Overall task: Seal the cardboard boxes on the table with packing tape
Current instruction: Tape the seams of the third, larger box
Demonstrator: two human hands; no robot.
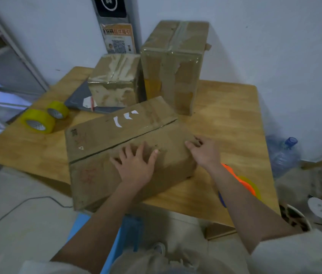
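Wooden table [225, 123] carries your untaped cardboard box [105, 135] at its near edge, long axis running from near left to far right, flaps closed along an open seam. Your left hand [136, 165] lies flat on it, fingers spread; your right hand [205, 153] touches the right end, its fingertips curled and hard to make out. Your right forearm hides most of the orange tape dispenser [243, 180].

Matt, scuffed cardboard box [128, 153] on smooth pale wood table [225, 123]; glossy yellow plastic tape rolls [37, 121].
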